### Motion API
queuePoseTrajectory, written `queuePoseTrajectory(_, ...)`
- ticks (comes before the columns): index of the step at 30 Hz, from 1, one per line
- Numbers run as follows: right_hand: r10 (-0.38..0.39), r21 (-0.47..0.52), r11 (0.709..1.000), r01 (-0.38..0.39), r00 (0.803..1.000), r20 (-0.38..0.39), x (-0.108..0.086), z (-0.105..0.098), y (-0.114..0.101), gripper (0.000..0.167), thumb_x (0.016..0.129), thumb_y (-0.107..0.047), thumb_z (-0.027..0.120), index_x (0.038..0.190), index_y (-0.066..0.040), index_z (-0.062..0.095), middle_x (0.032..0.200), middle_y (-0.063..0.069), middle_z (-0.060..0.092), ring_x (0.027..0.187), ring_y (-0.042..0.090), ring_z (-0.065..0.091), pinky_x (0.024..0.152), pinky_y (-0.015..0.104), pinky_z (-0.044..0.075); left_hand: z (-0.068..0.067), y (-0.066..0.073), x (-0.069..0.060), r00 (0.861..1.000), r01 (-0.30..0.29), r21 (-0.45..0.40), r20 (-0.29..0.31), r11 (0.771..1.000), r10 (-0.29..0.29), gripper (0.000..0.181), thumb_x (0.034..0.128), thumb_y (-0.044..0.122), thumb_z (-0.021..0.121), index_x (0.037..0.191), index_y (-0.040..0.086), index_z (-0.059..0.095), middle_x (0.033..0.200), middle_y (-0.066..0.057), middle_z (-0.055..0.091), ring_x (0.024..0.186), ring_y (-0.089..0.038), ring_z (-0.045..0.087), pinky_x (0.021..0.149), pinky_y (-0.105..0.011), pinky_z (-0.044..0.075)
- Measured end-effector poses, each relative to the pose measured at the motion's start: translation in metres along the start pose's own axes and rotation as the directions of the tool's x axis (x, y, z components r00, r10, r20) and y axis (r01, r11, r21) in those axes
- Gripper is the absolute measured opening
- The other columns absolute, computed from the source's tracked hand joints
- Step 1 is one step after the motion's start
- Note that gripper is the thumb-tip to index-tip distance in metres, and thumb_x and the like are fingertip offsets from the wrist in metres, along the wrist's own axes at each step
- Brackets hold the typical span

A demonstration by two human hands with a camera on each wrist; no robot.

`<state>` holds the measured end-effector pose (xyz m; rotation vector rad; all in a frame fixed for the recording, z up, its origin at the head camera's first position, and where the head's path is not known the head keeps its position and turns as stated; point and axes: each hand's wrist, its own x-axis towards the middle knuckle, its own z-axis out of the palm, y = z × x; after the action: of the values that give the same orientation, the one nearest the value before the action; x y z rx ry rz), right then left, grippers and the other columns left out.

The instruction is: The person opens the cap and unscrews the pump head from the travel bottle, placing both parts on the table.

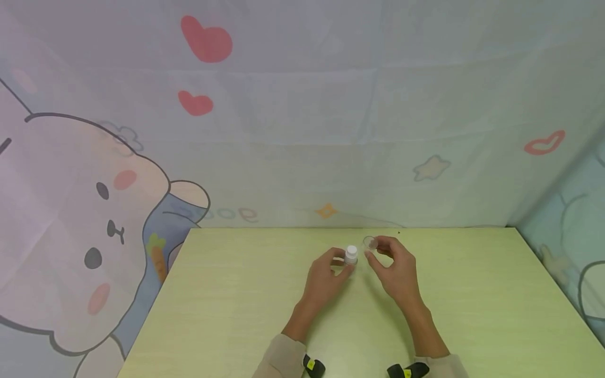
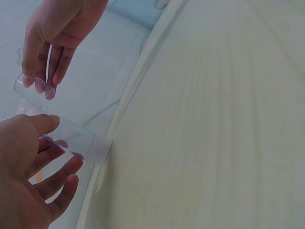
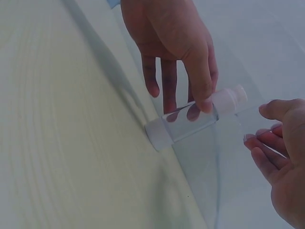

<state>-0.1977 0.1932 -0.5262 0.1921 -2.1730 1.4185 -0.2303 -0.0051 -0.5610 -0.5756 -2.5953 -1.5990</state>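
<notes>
In the head view my left hand (image 1: 325, 278) holds a small bottle (image 1: 351, 253) with a white top. Seen from the right wrist, this bottle (image 3: 190, 126) has a clear body, a white base (image 3: 159, 135) and a white neck piece (image 3: 229, 98). Left thumb and fingers grip it around the upper body, and its base appears to meet the tabletop. Just to the right, my right hand (image 1: 398, 270) pinches a clear, hollow cap (image 1: 368, 243) between thumb and fingers. From the left wrist, the cap (image 2: 29, 91) hangs apart from the bottle, close to its top.
A pale wood-grain table (image 1: 227, 294) lies under both hands. Behind it hangs a light cloth (image 1: 302, 173) printed with hearts and a cartoon animal. A dark strap (image 1: 314, 366) shows at the left wrist, another strap (image 1: 408, 370) at the right.
</notes>
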Motion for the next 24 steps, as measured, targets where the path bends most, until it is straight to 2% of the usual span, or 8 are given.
queuePoseTrajectory(6, 0.009, -0.018, 1.0, -0.009, 1.0, 0.01, -0.0009, 0.001, 0.0006, 0.034, 0.09, -0.006, 0.085, 0.12, -0.003, 0.069, 0.11, 0.005, 0.074, 0.104, 0.023, 0.072, 0.096, 0.028, 0.057, -0.0001, -0.0014, 0.0011, 1.0, -0.011, 0.009, -0.015, 1.0, 0.011, 0.031, 0.1008, 0.033, 0.076, 0.127, 0.018, 0.068, 0.128, 0.003, 0.072, 0.114, -0.028, 0.073, 0.088, -0.035, 0.059)
queuePoseTrajectory(12, 0.016, -0.028, 0.999, -0.015, 1.0, 0.024, -0.0012, 0.0019, 0.0019, 0.034, 0.091, -0.008, 0.085, 0.12, -0.002, 0.069, 0.111, 0.007, 0.074, 0.105, 0.026, 0.073, 0.095, 0.026, 0.057, -0.0011, -0.0001, 0.0007, 1.0, -0.008, 0.012, -0.014, 1.0, 0.008, 0.032, 0.1009, 0.033, 0.076, 0.127, 0.017, 0.068, 0.129, 0.001, 0.072, 0.114, -0.028, 0.073, 0.089, -0.035, 0.059)
queuePoseTrajectory(24, 0.018, -0.018, 1.0, -0.017, 0.999, 0.04, -0.0019, 0.005, 0.0082, 0.032, 0.089, -0.004, 0.086, 0.116, -0.003, 0.069, 0.108, 0.005, 0.074, 0.102, 0.023, 0.073, 0.095, 0.036, 0.059, -0.001, 0.0013, -0.0004, 1.0, 0.001, 0.009, -0.013, 1.0, 0.0, 0.034, 0.1014, 0.036, 0.075, 0.129, 0.018, 0.068, 0.13, 0.001, 0.072, 0.115, -0.027, 0.072, 0.091, -0.039, 0.06)
